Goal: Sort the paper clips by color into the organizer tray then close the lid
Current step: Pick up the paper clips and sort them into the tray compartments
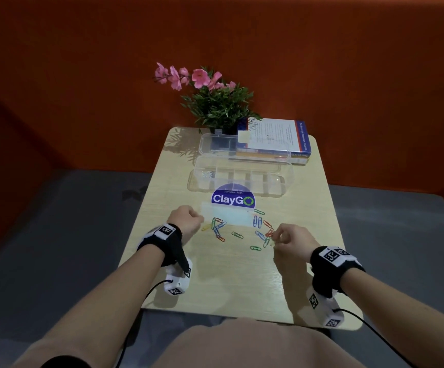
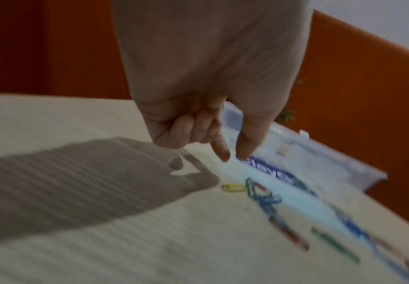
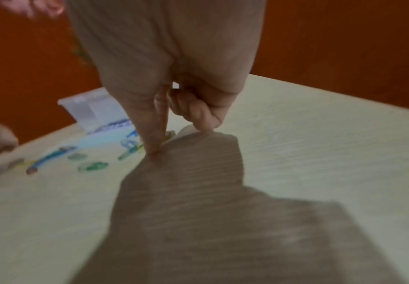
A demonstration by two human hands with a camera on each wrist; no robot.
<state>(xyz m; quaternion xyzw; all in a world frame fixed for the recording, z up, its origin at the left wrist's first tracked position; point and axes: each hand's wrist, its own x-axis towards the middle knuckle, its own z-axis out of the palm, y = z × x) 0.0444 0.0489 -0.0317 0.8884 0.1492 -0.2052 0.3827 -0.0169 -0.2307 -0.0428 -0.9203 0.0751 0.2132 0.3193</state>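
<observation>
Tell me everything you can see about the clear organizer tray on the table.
The organizer tray is clear plastic, long and narrow, split by dividers into a row of compartments. It lies flat across the far half of the table, lid open and leaning back toward the books. A few clips seem to sit in its leftmost compartment. Neither hand touches it.

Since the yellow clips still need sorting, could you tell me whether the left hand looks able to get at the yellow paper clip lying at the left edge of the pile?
Probably yes. The left hand hovers just beside the yellow paper clip, which lies flat on the table at the pile's outer edge, with nothing covering it or standing between.
</observation>
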